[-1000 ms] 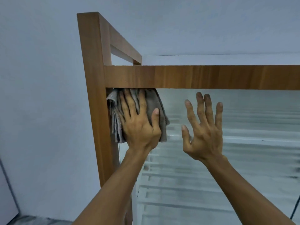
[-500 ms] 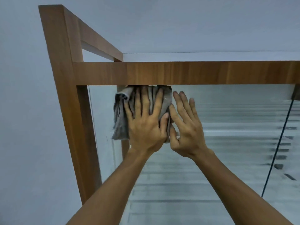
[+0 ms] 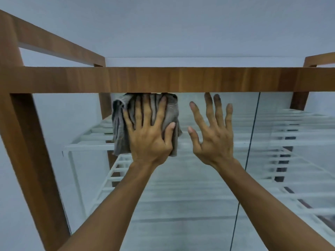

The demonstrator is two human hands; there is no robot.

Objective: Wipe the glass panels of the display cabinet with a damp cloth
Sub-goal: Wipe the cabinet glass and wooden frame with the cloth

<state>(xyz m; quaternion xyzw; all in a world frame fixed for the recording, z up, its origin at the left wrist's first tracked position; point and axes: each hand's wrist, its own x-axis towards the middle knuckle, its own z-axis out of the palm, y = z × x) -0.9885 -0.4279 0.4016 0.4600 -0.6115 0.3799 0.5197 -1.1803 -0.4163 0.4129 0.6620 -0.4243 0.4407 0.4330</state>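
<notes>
- left hand (image 3: 148, 136), fingers spread, pressing grey cloth (image 3: 120, 127) on the glass panel (image 3: 199, 196), now further right under the top rail (image 3: 181, 79).
- right hand (image 3: 212, 134) open, empty, has drawn apart from the cloth.

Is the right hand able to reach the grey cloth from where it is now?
Probably yes. The right hand is open with its fingers spread, beside the grey cloth, which the left hand presses flat on the glass panel. Only a narrow gap separates them, and nothing stands in it.
</notes>
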